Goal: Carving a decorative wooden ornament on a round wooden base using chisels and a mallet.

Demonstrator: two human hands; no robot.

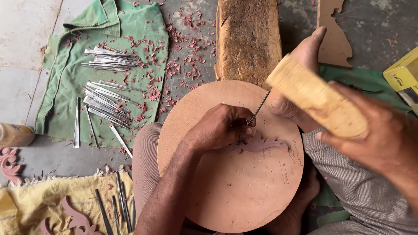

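Left hand (222,126) clenched around chisel (259,107), tip on carving (261,143) at centre of round board (209,191). Right hand (379,139) at 3 o'clock, raised, gripping mallet (315,95). Spare chisels (106,102) on green cloth (65,82) at 10 o'clock.

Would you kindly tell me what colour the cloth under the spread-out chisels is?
Green cloth, strewn with reddish wood shavings; the head view shows it.

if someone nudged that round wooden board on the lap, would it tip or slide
Probably it would tip: the round reddish wooden board rests on the knees, overhanging them. It looks rigid and flat, so it would shift as one piece. The left hand pressing down likely steadies it.
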